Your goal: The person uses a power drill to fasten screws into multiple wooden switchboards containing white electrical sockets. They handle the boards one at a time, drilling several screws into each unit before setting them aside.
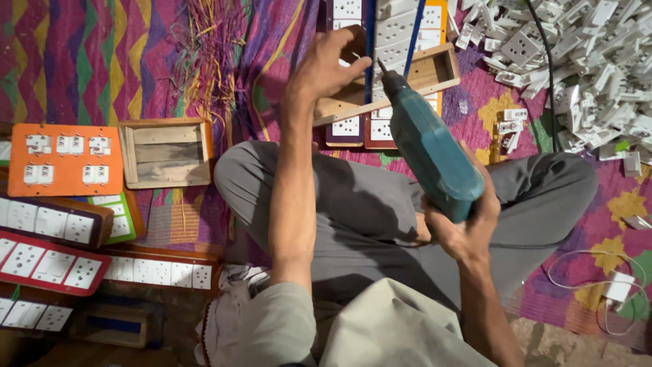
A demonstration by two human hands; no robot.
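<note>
the right hand [468, 228] is wrapped tight around the grip of a teal power drill [428, 149], its bit angled up toward a long wooden box [407, 81] resting above the person's crossed legs. the left hand [329, 64] is curled over the near end of that box, fingers closed on its edge, with the thumb just beside the drill bit [382, 66].

judging from this, the bit could skid off the wood and catch the left thumb, because the holding fingers sit so close to the tip. the box is steadied by one hand only, so it could twist under the drill's push.

the box lies on a patterned purple and pink mat [88, 61] spread on the floor. toward the mat's left edge sit an orange switch plate [64, 160], an empty wooden box frame [166, 153] and finished socket boards. a heap of loose white sockets [584, 61] fills the far right corner, and a bundle of thin coloured wires [207, 54] lies along the far edge.
</note>
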